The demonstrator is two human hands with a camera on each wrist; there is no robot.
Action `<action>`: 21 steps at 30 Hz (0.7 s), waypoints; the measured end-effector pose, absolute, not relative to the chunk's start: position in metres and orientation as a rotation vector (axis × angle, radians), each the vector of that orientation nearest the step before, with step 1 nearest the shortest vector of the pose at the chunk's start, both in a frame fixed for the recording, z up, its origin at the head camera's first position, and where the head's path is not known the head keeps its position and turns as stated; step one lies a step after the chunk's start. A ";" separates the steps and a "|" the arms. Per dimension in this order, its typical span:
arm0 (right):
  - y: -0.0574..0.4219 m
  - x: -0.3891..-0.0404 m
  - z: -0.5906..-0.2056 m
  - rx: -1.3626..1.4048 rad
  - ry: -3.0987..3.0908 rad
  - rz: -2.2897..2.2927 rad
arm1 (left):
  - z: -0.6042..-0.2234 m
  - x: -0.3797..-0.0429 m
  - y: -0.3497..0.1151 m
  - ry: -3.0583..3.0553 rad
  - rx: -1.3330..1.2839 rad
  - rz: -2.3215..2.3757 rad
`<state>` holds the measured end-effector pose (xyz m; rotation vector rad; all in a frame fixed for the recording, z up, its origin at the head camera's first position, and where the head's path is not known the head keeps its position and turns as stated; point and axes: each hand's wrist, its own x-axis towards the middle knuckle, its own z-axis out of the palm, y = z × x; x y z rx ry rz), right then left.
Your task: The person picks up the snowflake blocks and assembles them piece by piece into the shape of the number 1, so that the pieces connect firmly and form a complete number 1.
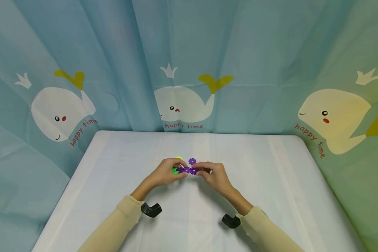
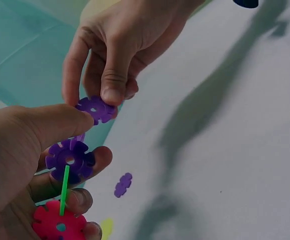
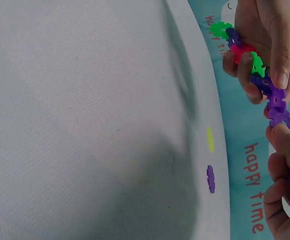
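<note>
A chain of interlocking snowflake discs hangs between the two hands. My left hand (image 1: pixel 168 171) grips it along its length, thumb on top and fingers curled beneath. In the right wrist view the chain runs from a green disc (image 3: pixel 220 30) through a pink disc (image 3: pixel 241 52) and another green disc (image 3: pixel 257 65) to purple ones. Thumb and fingers of my right hand (image 1: pixel 215 176) pinch the end purple disc (image 2: pixel 96 109), which sits against the left thumb tip. A dark purple disc (image 2: pixel 70 160) shows in the left palm; fingers hide parts of the chain.
Beyond the hands, a loose purple disc (image 1: pixel 192 161) and a yellow disc (image 3: pixel 210 139) lie on the white-covered table (image 1: pixel 255 157). Behind the table's far edge hangs a blue curtain (image 1: pixel 258 52) printed with whales. Black wrist devices (image 1: pixel 151 210) sit by both cuffs.
</note>
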<state>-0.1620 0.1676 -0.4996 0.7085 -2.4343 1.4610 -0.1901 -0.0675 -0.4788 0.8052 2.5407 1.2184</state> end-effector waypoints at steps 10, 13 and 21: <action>0.165 -0.163 -0.500 0.735 -2.441 1.393 | -0.485 -0.193 -0.068 2.504 0.788 1.238; 0.165 -0.163 -0.499 0.741 -2.445 1.384 | -0.486 -0.194 -0.069 2.479 0.779 1.244; 0.165 -0.165 -0.500 0.774 -2.442 1.348 | -0.485 -0.195 -0.070 2.410 0.780 1.287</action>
